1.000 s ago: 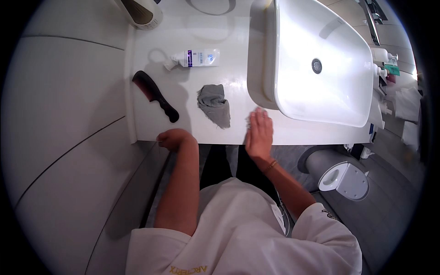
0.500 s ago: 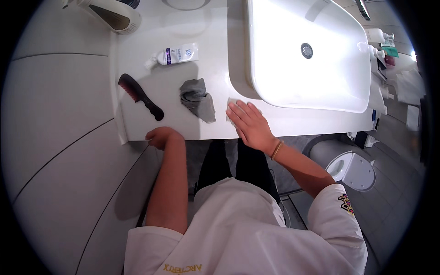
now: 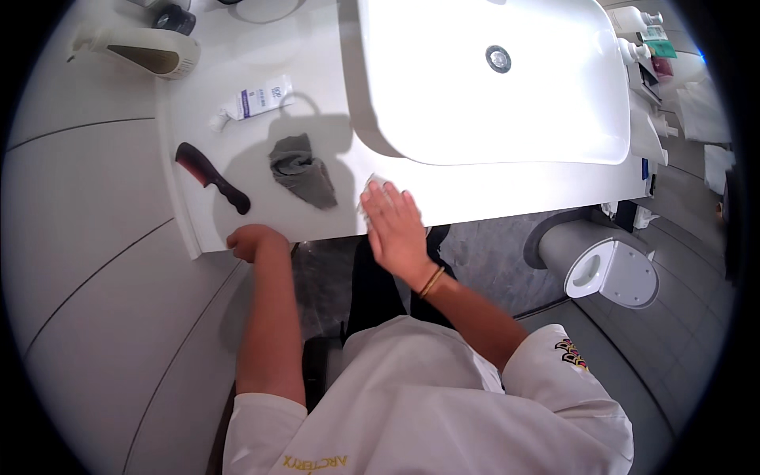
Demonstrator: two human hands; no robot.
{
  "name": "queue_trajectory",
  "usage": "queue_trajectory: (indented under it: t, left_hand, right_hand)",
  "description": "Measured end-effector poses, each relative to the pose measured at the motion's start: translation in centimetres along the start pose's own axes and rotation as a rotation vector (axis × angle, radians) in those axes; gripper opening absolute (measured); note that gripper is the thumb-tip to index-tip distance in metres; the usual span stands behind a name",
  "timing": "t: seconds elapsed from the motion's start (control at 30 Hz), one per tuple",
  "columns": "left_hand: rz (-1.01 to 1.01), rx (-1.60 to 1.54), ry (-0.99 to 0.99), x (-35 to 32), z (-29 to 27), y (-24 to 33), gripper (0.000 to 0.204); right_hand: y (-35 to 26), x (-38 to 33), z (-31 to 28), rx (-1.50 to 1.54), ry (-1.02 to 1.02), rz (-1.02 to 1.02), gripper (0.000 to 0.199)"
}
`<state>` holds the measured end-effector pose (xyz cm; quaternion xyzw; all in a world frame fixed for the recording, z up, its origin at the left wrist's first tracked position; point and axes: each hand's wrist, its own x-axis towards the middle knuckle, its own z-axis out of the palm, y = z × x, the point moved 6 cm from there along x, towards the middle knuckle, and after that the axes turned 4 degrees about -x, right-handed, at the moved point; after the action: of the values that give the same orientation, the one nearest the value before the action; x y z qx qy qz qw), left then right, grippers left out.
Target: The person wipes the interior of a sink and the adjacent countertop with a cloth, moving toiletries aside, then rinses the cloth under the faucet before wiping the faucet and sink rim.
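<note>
My right hand (image 3: 396, 237) lies flat with its fingers stretched out, pressing a thin pale wipe or tissue (image 3: 375, 180) onto the white counter (image 3: 467, 194). It is near the front edge, just before the basin's near left corner. Most of the wipe is hidden under the fingers. My left hand (image 3: 257, 241) is curled at the front edge farther left, and I cannot see what its fingers hold, if anything. A crumpled grey cloth (image 3: 302, 170) sits between the two hands, touched by neither. Left of it lies a dark comb (image 3: 212, 177) with reddish teeth.
A white tube (image 3: 265, 96) with a purple band lies beyond the cloth. At the far left is a pale pump bottle (image 3: 154, 54) beside a dark jar (image 3: 174, 20). The white basin (image 3: 507, 119) fills the right. Several bottles stand past it, and a toilet (image 3: 611, 271) is below right.
The view has shifted, so the counter appears farther left. My right hand has slid a little toward the front edge with the wipe under it. My left hand stays at the edge.
</note>
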<state>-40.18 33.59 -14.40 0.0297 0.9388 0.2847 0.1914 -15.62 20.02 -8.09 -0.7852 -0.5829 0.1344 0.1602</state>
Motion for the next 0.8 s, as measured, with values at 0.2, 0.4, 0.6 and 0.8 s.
queue_trajectory:
  t: [0.2, 0.4, 0.6, 0.8]
  left_hand:
    - [-0.041, -0.142, -0.051, 1.5, 1.2, 0.0, 0.054]
    - [0.259, 0.246, 0.005, 2.6, 1.4, 1.9, 0.044]
    - [0.219, 0.221, -0.066, -0.4, 1.0, 2.3, 0.042]
    - [0.127, 0.104, 0.027, 1.3, 0.6, 2.2, 0.043]
  right_hand:
    - [1.0, -0.9, -1.2, 0.055, 0.074, -0.174, 0.046]
    - [13.7, -6.2, -5.2, -0.147, 0.062, 0.104, 0.052]
    - [27.4, -11.6, -10.8, -0.298, 0.336, 0.443, 0.047]
    - [19.4, -8.6, -7.2, -0.173, 0.441, 0.438, 0.048]
